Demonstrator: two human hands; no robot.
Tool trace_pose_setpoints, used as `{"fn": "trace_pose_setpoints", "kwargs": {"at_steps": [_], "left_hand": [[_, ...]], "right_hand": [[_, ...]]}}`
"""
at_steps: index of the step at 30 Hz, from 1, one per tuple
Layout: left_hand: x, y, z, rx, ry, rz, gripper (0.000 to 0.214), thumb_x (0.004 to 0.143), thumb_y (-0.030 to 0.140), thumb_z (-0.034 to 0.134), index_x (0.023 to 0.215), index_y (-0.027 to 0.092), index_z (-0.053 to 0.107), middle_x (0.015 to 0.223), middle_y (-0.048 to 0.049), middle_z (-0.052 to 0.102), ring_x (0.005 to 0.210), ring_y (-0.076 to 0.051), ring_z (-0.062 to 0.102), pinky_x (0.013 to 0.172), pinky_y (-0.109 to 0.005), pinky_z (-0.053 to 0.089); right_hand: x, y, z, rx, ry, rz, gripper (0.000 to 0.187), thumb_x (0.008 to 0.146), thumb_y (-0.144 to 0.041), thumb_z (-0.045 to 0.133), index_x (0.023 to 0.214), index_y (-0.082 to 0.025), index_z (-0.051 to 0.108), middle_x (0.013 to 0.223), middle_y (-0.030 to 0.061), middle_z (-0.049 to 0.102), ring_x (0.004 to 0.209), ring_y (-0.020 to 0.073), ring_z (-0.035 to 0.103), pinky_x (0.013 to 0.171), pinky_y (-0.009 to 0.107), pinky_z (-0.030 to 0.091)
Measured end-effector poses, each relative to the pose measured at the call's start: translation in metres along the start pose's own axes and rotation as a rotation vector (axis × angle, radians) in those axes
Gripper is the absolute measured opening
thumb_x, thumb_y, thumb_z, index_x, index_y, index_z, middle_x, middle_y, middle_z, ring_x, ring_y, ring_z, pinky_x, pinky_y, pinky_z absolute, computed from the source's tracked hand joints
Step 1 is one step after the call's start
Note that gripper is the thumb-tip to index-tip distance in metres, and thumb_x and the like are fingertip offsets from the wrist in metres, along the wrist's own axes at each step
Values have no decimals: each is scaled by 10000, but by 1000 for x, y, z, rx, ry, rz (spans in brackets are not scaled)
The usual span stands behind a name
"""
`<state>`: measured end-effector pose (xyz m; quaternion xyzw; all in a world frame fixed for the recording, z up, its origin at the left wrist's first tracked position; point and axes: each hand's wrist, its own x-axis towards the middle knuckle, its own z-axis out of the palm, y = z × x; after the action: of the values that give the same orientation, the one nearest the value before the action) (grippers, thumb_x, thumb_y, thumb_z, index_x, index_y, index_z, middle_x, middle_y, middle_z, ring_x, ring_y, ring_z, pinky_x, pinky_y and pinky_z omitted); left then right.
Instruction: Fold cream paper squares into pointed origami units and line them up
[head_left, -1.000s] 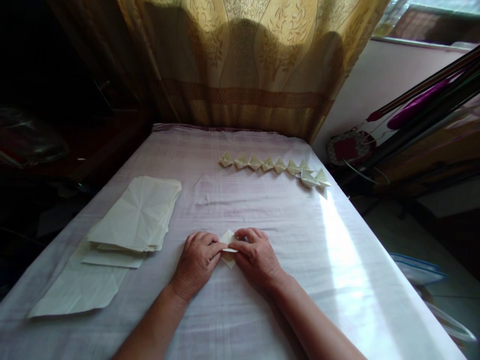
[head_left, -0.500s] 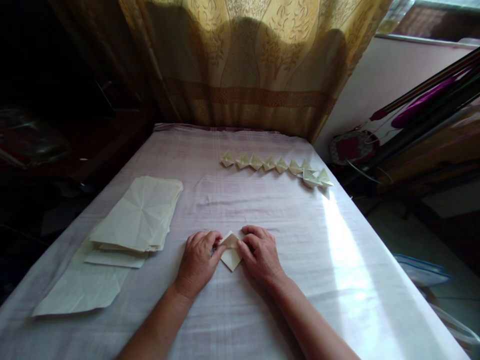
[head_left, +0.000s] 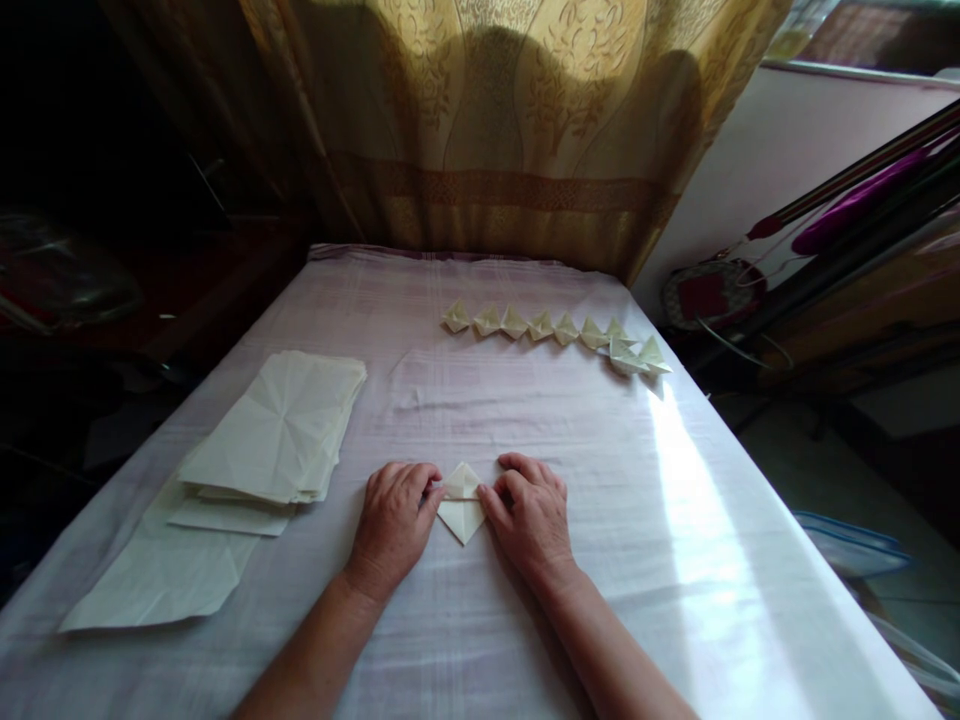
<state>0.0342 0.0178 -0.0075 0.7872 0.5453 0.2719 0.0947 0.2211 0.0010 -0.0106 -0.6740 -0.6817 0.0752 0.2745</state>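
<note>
Small diamond-shaped folded paper (head_left: pixel 461 505) lying flat on the cloth-covered counter (head_left: pixel 540 430), toward 6 o'clock, between both hands. Left hand (head_left: pixel 391 520) at its 9 o'clock, fingers curled, tips touching the paper's left corner; thumb hidden underneath, so cannot tell whether pinching or only pressing. Right hand (head_left: pixel 531 515) at its 3 o'clock, lying flat, fingers slightly apart, forefinger tip on the right corner, clamped on nothing. Stack of creased sheets (head_left: pixel 281 425) at 9 o'clock, lowest sheets partly covered. Row of folded pieces (head_left: pixel 555 330) at 1 o'clock, last few overlapping, hard to count. Room at far left lost in darkness.
</note>
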Motion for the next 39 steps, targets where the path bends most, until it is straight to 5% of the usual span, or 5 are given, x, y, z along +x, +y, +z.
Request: {"fn": "trace_pose_setpoints", "kwargs": {"at_steps": [19,27,32,39], "left_hand": [[0,4,-2,20,-88,-13,126,889,208,617,973,271,687,913,-7,684,897,-210,567,810,-365,400],[1,-4,-2,-24,-130,-3,240,863,137,652,982,325,741,928,0,673,904,-187,564,809,-344,405],[6,-13,-5,-49,-197,39,252,872,161,656,994,362,746,923,7,676,900,-178,570,801,-335,400],[11,-13,-8,-53,-233,54,212,874,198,660,992,351,748,915,2,672,894,-177,565,800,-335,399]], "right_hand": [[2,-3,1,-22,-1,25,227,872,-319,631,666,-223,616,1087,47,667,988,241,546,882,400,314],[3,-2,0,52,-29,21,17,859,-255,641,863,-252,657,1120,30,650,1019,223,539,894,382,299],[4,-4,1,34,-57,1,62,856,-213,631,853,-260,671,1157,29,641,1077,230,531,913,396,292],[1,-20,9,-49,20,38,198,828,-413,663,825,-223,609,1197,100,619,1126,292,502,958,444,298]]}}
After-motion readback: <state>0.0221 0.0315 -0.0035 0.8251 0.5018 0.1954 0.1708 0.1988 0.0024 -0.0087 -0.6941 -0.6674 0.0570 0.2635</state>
